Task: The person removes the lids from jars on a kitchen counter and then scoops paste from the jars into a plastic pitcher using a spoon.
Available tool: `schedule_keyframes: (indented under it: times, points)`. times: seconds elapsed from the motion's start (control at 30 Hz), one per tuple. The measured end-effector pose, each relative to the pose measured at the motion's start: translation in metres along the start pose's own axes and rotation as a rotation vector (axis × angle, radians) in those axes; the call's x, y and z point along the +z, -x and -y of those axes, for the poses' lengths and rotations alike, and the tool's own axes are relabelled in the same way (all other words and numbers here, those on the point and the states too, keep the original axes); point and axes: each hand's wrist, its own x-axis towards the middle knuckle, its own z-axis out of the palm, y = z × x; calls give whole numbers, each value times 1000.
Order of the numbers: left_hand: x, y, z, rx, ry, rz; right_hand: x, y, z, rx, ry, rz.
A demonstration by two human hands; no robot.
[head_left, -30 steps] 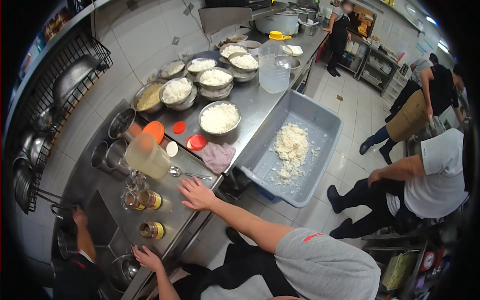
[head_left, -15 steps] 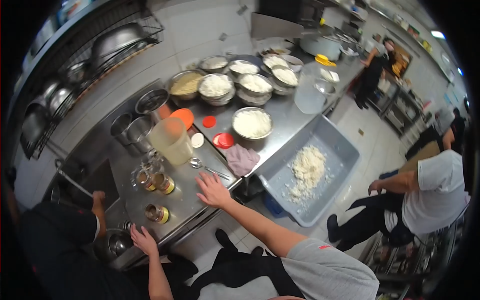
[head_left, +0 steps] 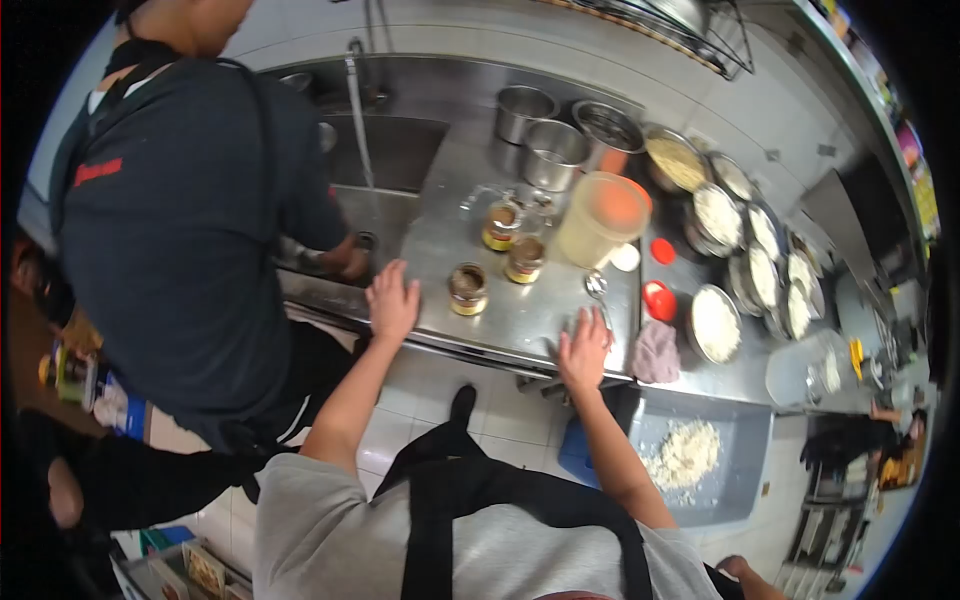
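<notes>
My left hand (head_left: 394, 300) lies on the front edge of the steel counter (head_left: 440, 210), its fingers spread and nothing in them. Farther right, my right hand (head_left: 585, 352) also rests there with its fingers apart, just below a metal spoon (head_left: 596, 285). Between and beyond my hands stand three glass jars of brown contents: the nearest jar (head_left: 468, 290), another jar (head_left: 525, 260) and a rear jar (head_left: 500, 225). Behind the spoon is a cloudy plastic container (head_left: 590, 235). A pinkish cloth (head_left: 656, 352) lies to the right of my right hand.
A co-worker in a dark shirt (head_left: 180, 220) works at the sink (head_left: 385, 150) on my left, close to my arm. Steel pots (head_left: 555, 155), red lids (head_left: 659, 300) and several bowls of rice (head_left: 716, 325) stand at right. Below them is a grey tub (head_left: 740, 490) holding rice.
My view has swung left, bringing the co-worker and sink fully into sight. My left hand now rests on the counter edge; my right hand stays on the counter, open.
</notes>
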Motion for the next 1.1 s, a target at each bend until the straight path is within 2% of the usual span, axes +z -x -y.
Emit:
schedule_keyframes:
  times: [0.2,0.43,0.5,0.7,0.83,0.9,0.97,1.03,1.1]
  points:
    - [3,-1,2,22,13,-36,1,1,1,-67,24,-51]
    - [9,-1,1,11,-44,33,-9,4,1,38,29,-70]
    - [11,-2,3,36,-28,52,-6,6,-2,-23,17,-118]
    - [7,3,3,75,5,45,-12,7,-1,15,-1,-88]
    - [5,8,-1,173,80,29,-11,7,-3,22,-14,-70]
    - [2,11,-9,275,305,69,-11,8,-3,21,-38,-78]
    - [3,18,-29,171,328,181,-11,7,-5,7,-71,-99]
    - [15,19,-47,-43,390,270,-14,8,-6,11,-95,-129]
    - [30,11,-59,-68,410,290,-17,8,-12,20,-286,-204]
